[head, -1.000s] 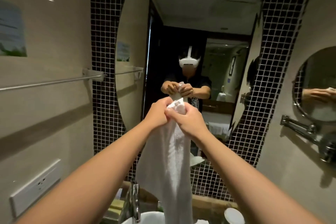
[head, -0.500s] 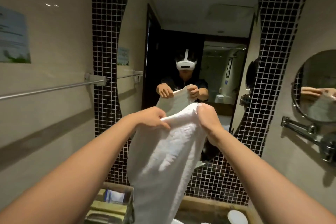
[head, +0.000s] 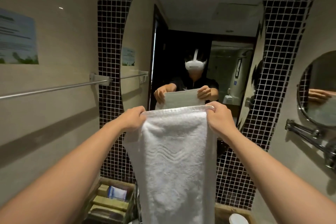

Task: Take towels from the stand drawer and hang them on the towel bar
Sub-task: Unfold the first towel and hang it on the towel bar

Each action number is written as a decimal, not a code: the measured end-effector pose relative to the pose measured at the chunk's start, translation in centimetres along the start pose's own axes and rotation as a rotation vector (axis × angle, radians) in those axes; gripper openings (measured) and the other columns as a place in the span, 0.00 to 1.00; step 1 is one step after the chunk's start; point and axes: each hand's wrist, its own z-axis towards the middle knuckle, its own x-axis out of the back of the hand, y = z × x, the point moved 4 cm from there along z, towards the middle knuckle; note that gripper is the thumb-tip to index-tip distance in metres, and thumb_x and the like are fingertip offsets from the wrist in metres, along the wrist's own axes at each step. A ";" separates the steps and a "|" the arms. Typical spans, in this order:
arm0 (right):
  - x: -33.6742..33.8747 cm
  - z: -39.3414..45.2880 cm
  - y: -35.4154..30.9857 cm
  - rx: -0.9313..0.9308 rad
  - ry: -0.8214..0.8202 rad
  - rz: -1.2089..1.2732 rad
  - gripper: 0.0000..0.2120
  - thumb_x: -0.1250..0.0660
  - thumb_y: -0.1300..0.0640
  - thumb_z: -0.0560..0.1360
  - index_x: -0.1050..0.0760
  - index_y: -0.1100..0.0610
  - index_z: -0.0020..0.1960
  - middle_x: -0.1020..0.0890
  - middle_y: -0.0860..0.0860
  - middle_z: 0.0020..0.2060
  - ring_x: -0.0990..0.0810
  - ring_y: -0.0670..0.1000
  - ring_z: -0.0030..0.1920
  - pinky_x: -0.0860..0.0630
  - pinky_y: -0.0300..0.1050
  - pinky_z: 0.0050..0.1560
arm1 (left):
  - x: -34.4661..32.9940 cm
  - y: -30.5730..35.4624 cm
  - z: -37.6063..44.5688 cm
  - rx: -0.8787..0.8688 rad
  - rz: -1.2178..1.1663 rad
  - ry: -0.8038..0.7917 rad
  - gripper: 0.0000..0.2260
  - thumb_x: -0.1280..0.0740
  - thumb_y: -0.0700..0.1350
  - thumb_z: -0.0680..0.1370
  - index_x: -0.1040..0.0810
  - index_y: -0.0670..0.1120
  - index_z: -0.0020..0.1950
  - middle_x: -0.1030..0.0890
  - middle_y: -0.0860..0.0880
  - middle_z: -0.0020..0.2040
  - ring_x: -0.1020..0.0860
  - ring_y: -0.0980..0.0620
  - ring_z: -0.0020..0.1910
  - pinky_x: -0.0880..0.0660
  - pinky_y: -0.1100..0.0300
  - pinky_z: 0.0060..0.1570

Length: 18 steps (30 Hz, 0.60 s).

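A white towel [head: 174, 160] hangs spread flat in front of me, held up by its top edge. My left hand [head: 133, 118] pinches the top left corner and my right hand [head: 219, 117] pinches the top right corner. The towel drops straight down past the bottom of the view. A chrome towel bar [head: 54, 88] runs along the beige left wall, bare, to the left of my left hand and a little higher. The stand drawer is not in view.
A tall oval mirror [head: 190, 23] framed by dark mosaic tile faces me and reflects a person holding the towel. A round swing-arm mirror [head: 316, 89] sticks out from the right wall. A tray of toiletries [head: 112, 200] sits at the lower left.
My hands have pulled apart from a bunched grip at the middle to the two top corners, and the towel has opened from a crumpled hang into a flat sheet.
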 end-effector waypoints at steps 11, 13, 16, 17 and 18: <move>3.1 0.5 2.4 0.005 0.247 0.050 0.07 0.34 0.55 0.76 0.23 0.57 0.42 0.18 0.53 0.37 0.20 0.56 0.43 0.23 0.52 0.43 | 0.5 -2.1 -1.3 0.052 0.138 0.090 0.09 0.38 0.41 0.79 0.21 0.48 0.41 0.19 0.48 0.39 0.22 0.50 0.36 0.31 0.58 0.31; 3.7 0.5 2.6 0.011 0.248 0.051 0.07 0.32 0.55 0.76 0.22 0.56 0.40 0.18 0.52 0.35 0.21 0.53 0.39 0.26 0.47 0.37 | 0.5 -2.4 -1.5 0.051 0.137 0.191 0.10 0.38 0.44 0.80 0.23 0.50 0.40 0.19 0.50 0.39 0.22 0.51 0.37 0.31 0.57 0.34; 4.9 0.7 3.0 0.017 0.276 0.028 0.09 0.32 0.53 0.76 0.20 0.56 0.40 0.18 0.50 0.35 0.22 0.51 0.39 0.27 0.47 0.38 | 1.9 -2.2 -1.5 0.093 -0.126 0.437 0.10 0.36 0.47 0.80 0.22 0.50 0.40 0.19 0.52 0.40 0.23 0.53 0.40 0.30 0.55 0.39; 5.3 0.7 3.2 0.020 0.276 0.010 0.10 0.33 0.53 0.76 0.19 0.57 0.40 0.18 0.51 0.35 0.21 0.52 0.39 0.27 0.48 0.38 | 2.4 -2.0 -1.4 0.105 -0.208 0.476 0.10 0.36 0.48 0.80 0.22 0.49 0.39 0.20 0.52 0.39 0.24 0.53 0.39 0.31 0.55 0.39; 5.5 0.7 3.4 0.019 0.266 -0.016 0.11 0.34 0.54 0.77 0.19 0.57 0.40 0.18 0.52 0.35 0.21 0.53 0.39 0.27 0.48 0.38 | 2.6 -1.7 -1.4 0.105 -0.240 0.462 0.11 0.36 0.48 0.80 0.23 0.48 0.38 0.21 0.52 0.38 0.25 0.54 0.38 0.32 0.55 0.38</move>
